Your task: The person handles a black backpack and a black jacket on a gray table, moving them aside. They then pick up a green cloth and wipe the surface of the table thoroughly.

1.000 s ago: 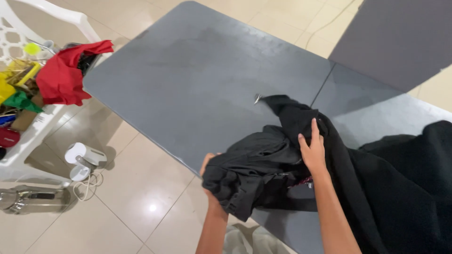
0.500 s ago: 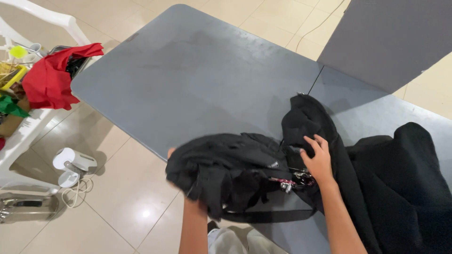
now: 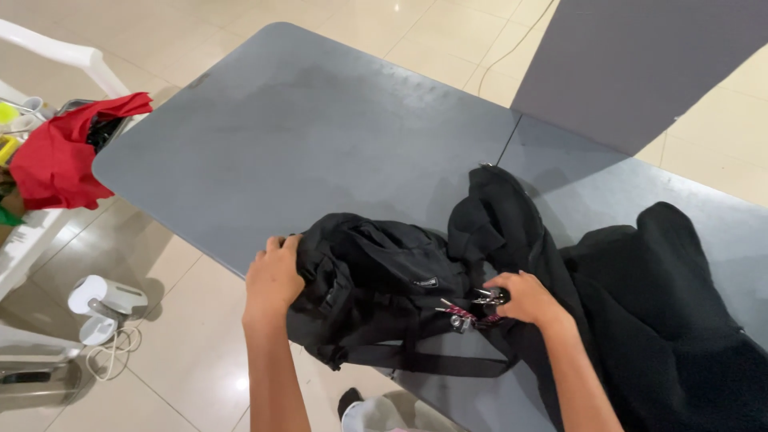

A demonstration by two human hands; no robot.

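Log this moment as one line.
left hand: gripping black fabric backpack | right hand: on its metal zipper pulls | backpack on grey table edge | black garment beside

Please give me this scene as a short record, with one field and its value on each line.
surface: grey folding table on a tiled floor
left hand: left hand grips the left side of the black backpack
right hand: right hand at the backpack's zipper pulls, fingers closed on them
backpack position: lying at the table's near edge, a strap hanging over it
beside the backpack: black garment spread on the right of the table
off the table: red cloth on a white chair at the left; small white appliance on the floor
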